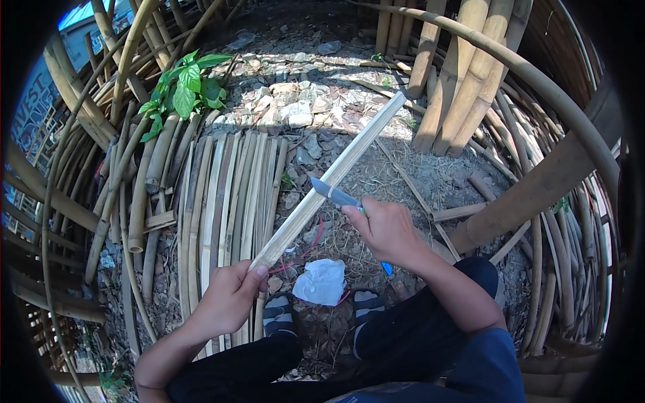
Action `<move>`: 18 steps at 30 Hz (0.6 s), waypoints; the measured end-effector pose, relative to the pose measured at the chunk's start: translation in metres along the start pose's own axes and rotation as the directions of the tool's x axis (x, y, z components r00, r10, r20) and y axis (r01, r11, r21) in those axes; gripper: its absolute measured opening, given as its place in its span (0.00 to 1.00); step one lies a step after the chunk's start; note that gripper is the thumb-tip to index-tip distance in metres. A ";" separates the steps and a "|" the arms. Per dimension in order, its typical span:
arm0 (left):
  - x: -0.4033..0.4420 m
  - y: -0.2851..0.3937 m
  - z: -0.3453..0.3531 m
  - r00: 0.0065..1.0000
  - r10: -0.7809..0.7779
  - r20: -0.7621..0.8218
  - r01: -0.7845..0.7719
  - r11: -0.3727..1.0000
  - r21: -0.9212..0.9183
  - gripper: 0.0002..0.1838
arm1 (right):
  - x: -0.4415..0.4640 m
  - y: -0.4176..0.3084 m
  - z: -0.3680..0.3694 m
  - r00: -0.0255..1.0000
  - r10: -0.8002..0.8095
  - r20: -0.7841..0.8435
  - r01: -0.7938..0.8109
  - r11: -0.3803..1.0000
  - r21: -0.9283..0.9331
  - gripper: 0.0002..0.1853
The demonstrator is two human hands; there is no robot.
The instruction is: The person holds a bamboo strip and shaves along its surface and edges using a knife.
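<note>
My left hand (233, 295) is closed round the lower end of a split bamboo strip (363, 138), which slants up and away to the right. In my right hand (386, 232) is a knife (338, 195), its fingers wrapped round the handle, most of which they hide. The knife's blade lies across the middle of the bamboo strip, touching it. A bit of green shows on the handle by my thumb. Left of the held strip, several split bamboo strips (224, 195) lie side by side on the ground.
A crumpled white sheet (320, 282) lies on the ground by my sandalled feet. Bamboo poles (470, 80) stand at the upper right, and one curved pole (537, 67) arches overhead. Leafy green plant (187, 91) grows at the upper left. Sunlit stones (295, 107) cover the ground ahead.
</note>
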State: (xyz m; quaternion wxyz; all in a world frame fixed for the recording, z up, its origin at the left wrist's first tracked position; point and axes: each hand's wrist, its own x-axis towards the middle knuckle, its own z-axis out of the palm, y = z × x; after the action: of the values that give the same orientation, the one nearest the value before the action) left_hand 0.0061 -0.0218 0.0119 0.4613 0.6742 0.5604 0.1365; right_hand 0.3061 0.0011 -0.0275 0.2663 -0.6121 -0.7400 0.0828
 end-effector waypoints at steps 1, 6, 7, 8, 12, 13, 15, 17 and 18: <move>0.001 -0.001 0.001 1.000 0.005 -0.003 -0.005 1.000 -0.004 0.23 | 0.001 0.001 -0.003 1.000 0.015 0.018 -0.015 1.000 -0.015 0.30; -0.005 -0.001 0.002 0.999 -0.039 0.016 0.040 0.998 -0.041 0.22 | 0.018 0.029 -0.023 0.980 0.177 -0.088 -0.179 0.984 -0.017 0.31; -0.006 -0.004 0.002 0.999 -0.046 0.024 0.047 0.998 -0.045 0.22 | 0.022 0.039 -0.032 0.959 0.260 -0.114 -0.262 0.965 -0.002 0.32; -0.006 -0.004 0.003 0.999 -0.038 0.029 0.039 0.998 -0.049 0.22 | 0.025 0.049 -0.036 0.946 0.295 -0.136 -0.298 0.955 0.003 0.32; -0.006 -0.010 0.006 0.995 -0.082 0.064 0.086 0.994 -0.064 0.22 | 0.041 0.093 -0.051 0.876 0.417 -0.243 -0.434 0.901 -0.019 0.33; -0.004 -0.011 0.006 0.993 -0.099 0.057 0.102 0.993 -0.065 0.23 | 0.040 0.094 -0.052 0.873 0.418 -0.251 -0.437 0.899 -0.021 0.33; -0.003 -0.009 0.005 0.994 -0.084 0.065 0.089 0.993 -0.080 0.22 | 0.042 0.093 -0.054 0.866 0.433 -0.250 -0.457 0.888 -0.044 0.34; -0.005 -0.009 0.005 0.993 -0.087 0.086 0.094 0.992 -0.081 0.22 | 0.038 0.092 -0.055 0.865 0.435 -0.251 -0.457 0.889 -0.034 0.34; -0.005 -0.009 0.005 0.992 -0.098 0.078 0.104 0.992 -0.075 0.22 | 0.039 0.089 -0.056 0.867 0.427 -0.258 -0.447 0.894 -0.022 0.35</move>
State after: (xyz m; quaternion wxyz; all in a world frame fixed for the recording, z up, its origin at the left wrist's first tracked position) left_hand 0.0020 -0.0293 0.0036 0.5146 0.6307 0.5704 0.1098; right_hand 0.4063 0.0479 -0.0082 0.3051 -0.7794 -0.5462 0.0342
